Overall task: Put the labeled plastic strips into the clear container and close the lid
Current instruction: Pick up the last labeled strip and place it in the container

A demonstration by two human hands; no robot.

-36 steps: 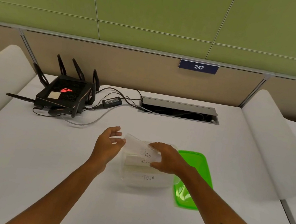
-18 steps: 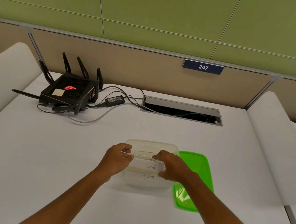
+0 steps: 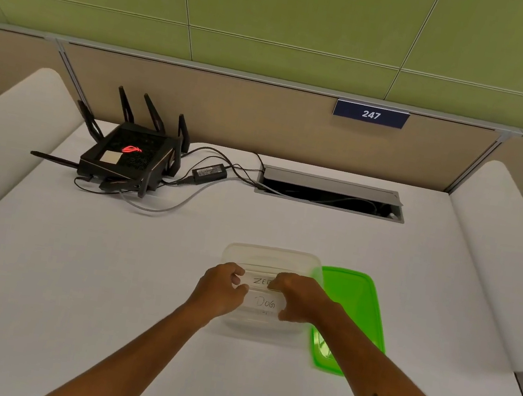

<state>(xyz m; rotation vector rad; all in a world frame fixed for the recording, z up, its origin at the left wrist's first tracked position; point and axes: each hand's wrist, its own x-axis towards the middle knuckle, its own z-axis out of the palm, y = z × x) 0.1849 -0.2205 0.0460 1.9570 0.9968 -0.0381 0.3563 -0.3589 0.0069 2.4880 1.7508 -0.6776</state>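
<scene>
A clear plastic container [image 3: 273, 256] stands open on the white table, in front of me. Inside it lie labeled plastic strips: one reading "DOG" [image 3: 264, 302] nearer me and one starting "ZE" [image 3: 261, 281] behind it. My left hand [image 3: 221, 289] pinches the left ends of the strips, my right hand [image 3: 297, 297] holds their right ends, both down inside the container. The green lid [image 3: 351, 301] lies flat on the table, touching the container's right side, partly under my right forearm.
A black router [image 3: 129, 156] with antennas, its power brick [image 3: 210, 172] and cables sit at the back left. A cable hatch [image 3: 330, 195] is set into the table at the back. White rounded dividers flank the desk on both sides.
Both hands have lowered the "DOG" strip from above the rim into the container. The "ZE" strip now shows behind it, and the "TIGER" label is covered.
</scene>
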